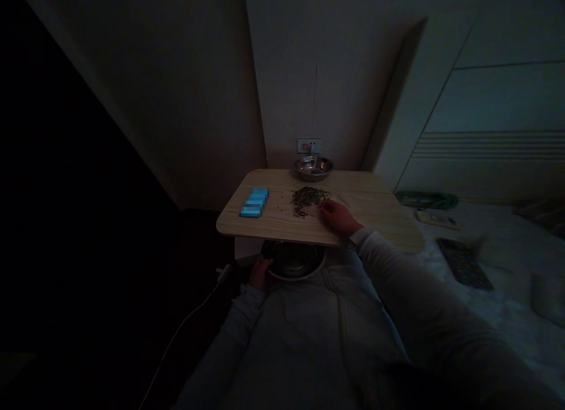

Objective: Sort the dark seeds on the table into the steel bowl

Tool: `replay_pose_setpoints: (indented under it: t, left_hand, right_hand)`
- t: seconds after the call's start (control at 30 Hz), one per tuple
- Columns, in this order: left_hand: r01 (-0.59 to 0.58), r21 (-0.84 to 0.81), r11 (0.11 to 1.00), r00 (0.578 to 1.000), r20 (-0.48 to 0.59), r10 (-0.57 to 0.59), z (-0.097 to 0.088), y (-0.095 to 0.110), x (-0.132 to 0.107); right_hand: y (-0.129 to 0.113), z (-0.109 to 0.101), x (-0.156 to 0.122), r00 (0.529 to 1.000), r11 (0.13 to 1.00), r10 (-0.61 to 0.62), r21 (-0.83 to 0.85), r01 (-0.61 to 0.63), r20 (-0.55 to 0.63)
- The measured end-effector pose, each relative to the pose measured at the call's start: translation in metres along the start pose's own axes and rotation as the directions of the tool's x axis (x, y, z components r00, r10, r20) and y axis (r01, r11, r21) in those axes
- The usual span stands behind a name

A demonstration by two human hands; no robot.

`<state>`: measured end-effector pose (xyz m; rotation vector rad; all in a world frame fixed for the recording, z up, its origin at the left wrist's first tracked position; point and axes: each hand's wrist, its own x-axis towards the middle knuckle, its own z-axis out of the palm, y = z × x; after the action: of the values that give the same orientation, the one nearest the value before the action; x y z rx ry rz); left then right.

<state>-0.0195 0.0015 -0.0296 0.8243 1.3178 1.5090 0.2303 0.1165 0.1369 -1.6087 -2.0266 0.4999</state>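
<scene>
Two metal bowls: far bowl point(313, 167) stands at the back edge of the table point(379, 213); near bowl point(293, 263) sits below the table's front edge, over the lap. One loose pile of small dark grains point(308, 198) at mid-table. Four blue flat pieces point(255, 203) in a row, left of the pile and well apart from it.

Left hand point(258, 273) grips the near bowl's left rim, fingers closed on it. Right hand point(338, 217) rests on the table, fingertips bunched at the pile's right edge; too dim to tell whether it pinches any grains.

One wall socket point(309, 145) behind the far bowl. One white cable point(194, 316) runs lower left. A dark flat item point(463, 263) lies on the bed point(507, 316) at right. The table edge hides part of the near bowl.
</scene>
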Motion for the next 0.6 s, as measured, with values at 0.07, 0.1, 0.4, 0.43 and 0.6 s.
replay_pose_setpoints:
  t: [0.07,0.1,0.4,0.43,0.6]
  left_hand:
    - [0.023,-0.004,1.000,0.998,-0.054,-0.023,0.002,0.000,0.001]
    - [0.031,-0.011,0.999,0.997,-0.065,-0.031,0.003,0.000,0.001]
    - [0.058,-0.045,0.997,0.997,-0.041,-0.060,0.007,0.002,-0.001]
    - [0.056,-0.041,0.998,0.997,-0.045,-0.058,0.007,0.003,-0.002]
    - [-0.008,-0.014,1.000,0.999,-0.043,0.007,0.006,0.016,-0.008]
  right_hand:
    - [0.000,0.000,-0.003,1.000,1.000,-0.007,0.017,0.007,0.011]
    - [0.001,0.000,-0.004,1.000,0.999,-0.016,0.033,0.016,0.013]
    - [0.012,0.006,-0.011,0.996,0.967,-0.086,0.241,0.081,0.011]
    - [0.014,0.006,-0.011,0.997,0.962,-0.077,0.262,0.073,0.003]
    - [0.026,0.000,-0.016,0.999,0.939,-0.025,0.343,0.034,-0.029]
